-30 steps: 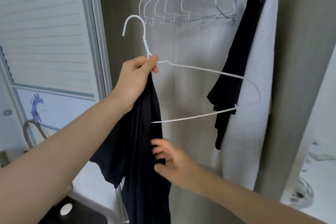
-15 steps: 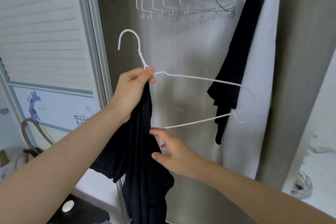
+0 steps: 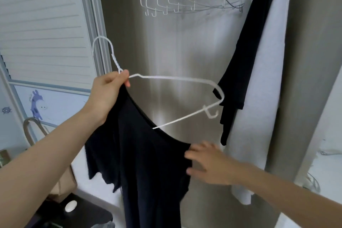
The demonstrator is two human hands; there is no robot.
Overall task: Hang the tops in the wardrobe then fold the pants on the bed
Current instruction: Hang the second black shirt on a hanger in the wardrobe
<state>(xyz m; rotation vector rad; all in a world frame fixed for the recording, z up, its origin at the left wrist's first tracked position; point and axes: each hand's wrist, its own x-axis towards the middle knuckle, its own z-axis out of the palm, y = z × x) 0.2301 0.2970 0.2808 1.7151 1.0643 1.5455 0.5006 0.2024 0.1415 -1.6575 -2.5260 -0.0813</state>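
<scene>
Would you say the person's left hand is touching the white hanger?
Touching. The head view shows the left hand pinching the white hanger at the base of its hook.

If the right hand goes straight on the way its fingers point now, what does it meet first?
The right hand points up and left, its fingers already at the edge of the dark top. Going on, it would probably meet that cloth first, then the lower wire of the white hanger. Depth is unclear.
</scene>
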